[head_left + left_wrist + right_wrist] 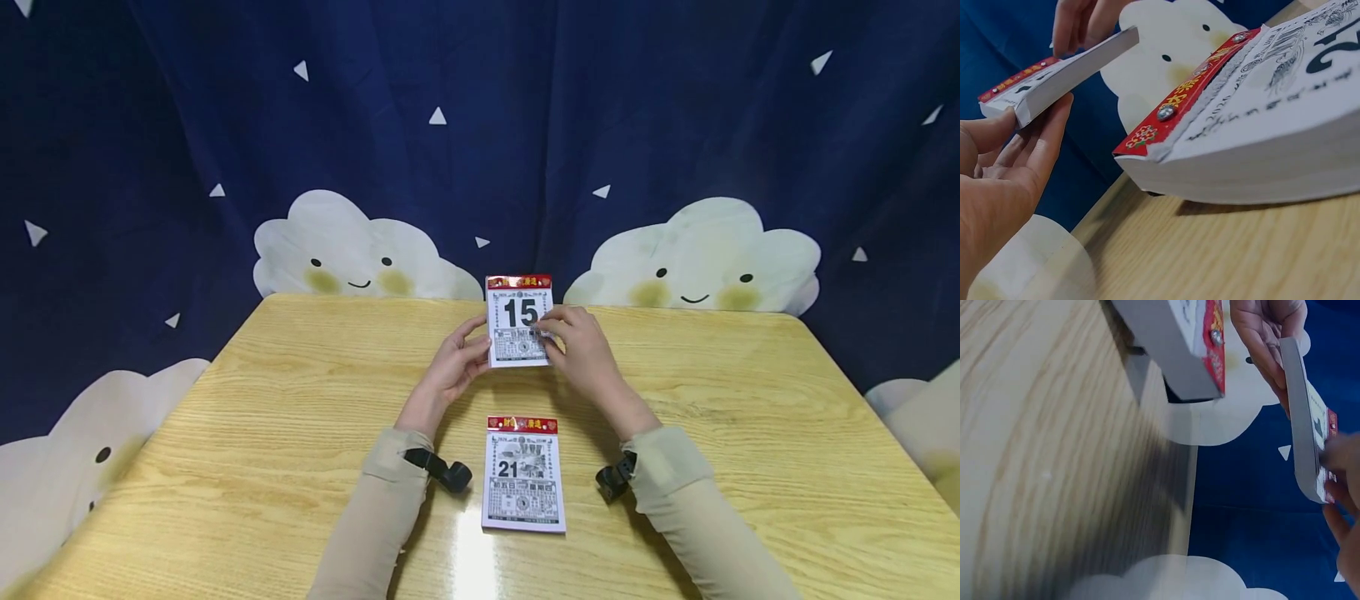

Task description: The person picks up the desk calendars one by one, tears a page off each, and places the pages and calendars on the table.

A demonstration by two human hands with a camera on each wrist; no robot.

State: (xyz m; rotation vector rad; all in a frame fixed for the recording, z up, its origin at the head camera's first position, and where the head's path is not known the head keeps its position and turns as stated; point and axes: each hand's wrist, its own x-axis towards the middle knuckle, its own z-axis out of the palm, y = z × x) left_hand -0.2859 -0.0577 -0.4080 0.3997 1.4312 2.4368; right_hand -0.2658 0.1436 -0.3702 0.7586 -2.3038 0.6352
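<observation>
In the head view, a small tear-off calendar (517,315) with a red header and a large 15 is held up above the table's far part. My left hand (459,360) grips its left edge, thumb at the front and fingers behind, as the left wrist view shows. The fingertips of my right hand (587,354) are over its front face, at the lower right of the number. In the right wrist view those fingers (1341,456) are blurred. A second calendar (522,479), showing 21, lies face up on the table between my forearms.
The wooden table (285,433) reaches back to a dark blue curtain (510,150) printed with white clouds and triangles. Black straps with small cameras (453,477) sit on both wrists.
</observation>
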